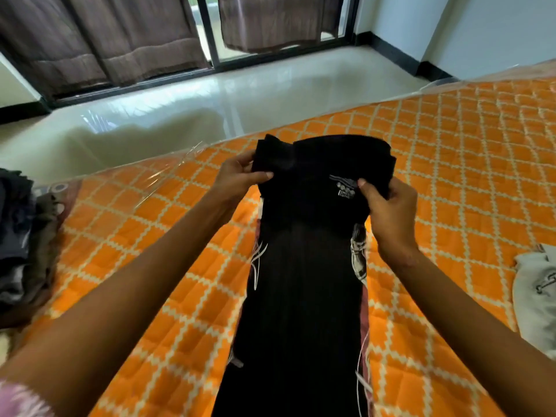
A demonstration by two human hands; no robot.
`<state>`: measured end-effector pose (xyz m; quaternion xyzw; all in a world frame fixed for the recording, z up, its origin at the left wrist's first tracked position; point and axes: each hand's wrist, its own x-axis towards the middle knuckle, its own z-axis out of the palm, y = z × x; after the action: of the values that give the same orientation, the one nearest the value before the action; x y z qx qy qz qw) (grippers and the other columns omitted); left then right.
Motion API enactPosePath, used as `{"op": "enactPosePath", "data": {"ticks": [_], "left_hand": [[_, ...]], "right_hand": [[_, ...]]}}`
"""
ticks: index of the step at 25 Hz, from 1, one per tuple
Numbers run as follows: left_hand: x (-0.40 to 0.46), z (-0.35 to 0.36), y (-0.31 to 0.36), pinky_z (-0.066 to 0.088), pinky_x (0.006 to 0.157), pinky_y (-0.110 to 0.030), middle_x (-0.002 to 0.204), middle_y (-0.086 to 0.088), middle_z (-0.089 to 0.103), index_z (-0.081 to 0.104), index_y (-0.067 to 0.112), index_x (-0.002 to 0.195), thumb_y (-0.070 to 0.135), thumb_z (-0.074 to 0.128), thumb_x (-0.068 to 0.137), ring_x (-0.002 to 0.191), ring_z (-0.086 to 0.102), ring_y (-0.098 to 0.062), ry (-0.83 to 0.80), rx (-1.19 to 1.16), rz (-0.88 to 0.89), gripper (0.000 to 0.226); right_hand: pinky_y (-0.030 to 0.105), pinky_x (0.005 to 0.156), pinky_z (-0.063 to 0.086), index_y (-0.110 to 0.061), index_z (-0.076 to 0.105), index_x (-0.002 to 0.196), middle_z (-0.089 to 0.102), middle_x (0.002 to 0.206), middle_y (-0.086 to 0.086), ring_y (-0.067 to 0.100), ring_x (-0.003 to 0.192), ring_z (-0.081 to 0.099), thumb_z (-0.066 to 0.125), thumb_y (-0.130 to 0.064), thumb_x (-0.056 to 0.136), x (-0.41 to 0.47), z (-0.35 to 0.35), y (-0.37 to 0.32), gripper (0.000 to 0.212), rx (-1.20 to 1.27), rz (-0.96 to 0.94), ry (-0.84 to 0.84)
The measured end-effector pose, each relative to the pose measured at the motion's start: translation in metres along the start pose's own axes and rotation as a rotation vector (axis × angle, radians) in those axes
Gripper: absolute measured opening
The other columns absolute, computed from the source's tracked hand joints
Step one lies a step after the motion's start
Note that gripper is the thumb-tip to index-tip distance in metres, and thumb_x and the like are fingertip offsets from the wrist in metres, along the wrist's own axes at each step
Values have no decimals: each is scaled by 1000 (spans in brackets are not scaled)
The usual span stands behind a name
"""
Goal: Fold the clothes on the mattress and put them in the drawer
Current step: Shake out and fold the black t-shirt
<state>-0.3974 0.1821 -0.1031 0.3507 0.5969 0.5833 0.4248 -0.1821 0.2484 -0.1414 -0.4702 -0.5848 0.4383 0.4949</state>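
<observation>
A long black garment (pixel 304 281) with white printed marks lies lengthwise down the middle of the orange quilted mattress (pixel 451 176). Its far end is doubled over and raised off the mattress. My left hand (pixel 237 176) pinches the left corner of that folded end, thumb on top. My right hand (pixel 388 206) grips the right side of the fold, fingers curled round the cloth. A white garment (pixel 538 293) with a dark print lies at the mattress's right edge. No drawer is in view.
A heap of dark and grey clothes (pixel 21 236) sits at the left edge of the mattress. Beyond the mattress is glossy pale floor (pixel 210 100), then a sliding glass door with brown curtains (pixel 120 40). Clear plastic wrap edges the mattress.
</observation>
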Motion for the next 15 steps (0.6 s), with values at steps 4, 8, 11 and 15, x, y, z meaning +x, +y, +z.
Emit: {"op": "enactPosePath", "data": {"ticks": [4,8,11,15], "left_hand": [[-102,-41,-62,28,99,-36,103,7,70,43,25,137,33,57,80,94,65,-4,-76,1016,382,59],[-139,-42,-104,24,103,-46,134,-12,57,56,21,127,16,44,82,122,56,-26,-193,1600,818,46],[-143,-37,-80,32,95,-40,117,-9,68,73,16,101,9,55,76,110,64,-28,-308,1583,901,31],[-175,-46,-44,46,86,-33,96,-1,75,75,16,93,11,63,63,95,71,-23,-234,1494,704,33]], "right_hand": [[15,93,41,-46,64,105,68,99,-21,1,93,66,56,-25,71,-102,-72,10,40,-296,-170,-452],[45,111,29,-28,41,140,55,136,4,27,127,51,62,-18,66,-132,-90,55,77,-987,-669,-735],[45,101,45,-18,56,130,61,128,4,21,119,57,43,-10,84,-137,-87,28,49,-819,-732,-660],[28,101,43,-12,62,123,62,123,-2,11,116,55,49,-9,89,-160,-106,-8,37,-674,-709,-492]]}}
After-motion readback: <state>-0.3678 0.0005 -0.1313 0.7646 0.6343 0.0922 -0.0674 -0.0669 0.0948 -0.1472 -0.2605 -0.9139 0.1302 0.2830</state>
